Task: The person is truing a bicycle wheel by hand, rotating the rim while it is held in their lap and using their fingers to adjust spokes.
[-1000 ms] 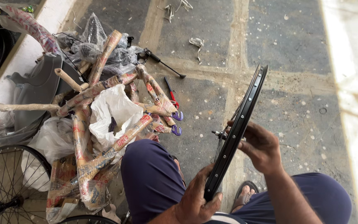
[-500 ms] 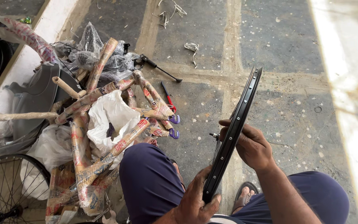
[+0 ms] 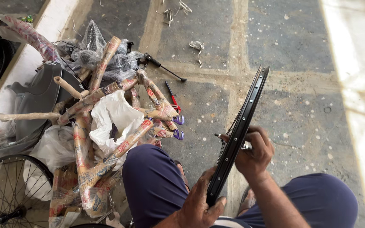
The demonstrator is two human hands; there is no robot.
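Wheel rim (image 3: 238,135) — black, seen edge-on — stands tilted between the knees, its long axis running from near the lap up and away to the right. Left hand (image 3: 199,207) grips its lower edge; right hand (image 3: 254,150) is closed at the hub, on the rim's right — wrapped bicycle frame parts (image 3: 106,126) lie on the floor to the left.

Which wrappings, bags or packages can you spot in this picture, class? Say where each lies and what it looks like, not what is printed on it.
Paper-wrapped frame tubes: piled on the floor left of the person's knee; long, tan with red print.
White plastic bag: in the middle of that pile; crumpled.
Clear plastic wrap: at the pile's far end; crinkled, see-through.
Pale plastic bag: lower left, by the spoked wheel; translucent, slack.
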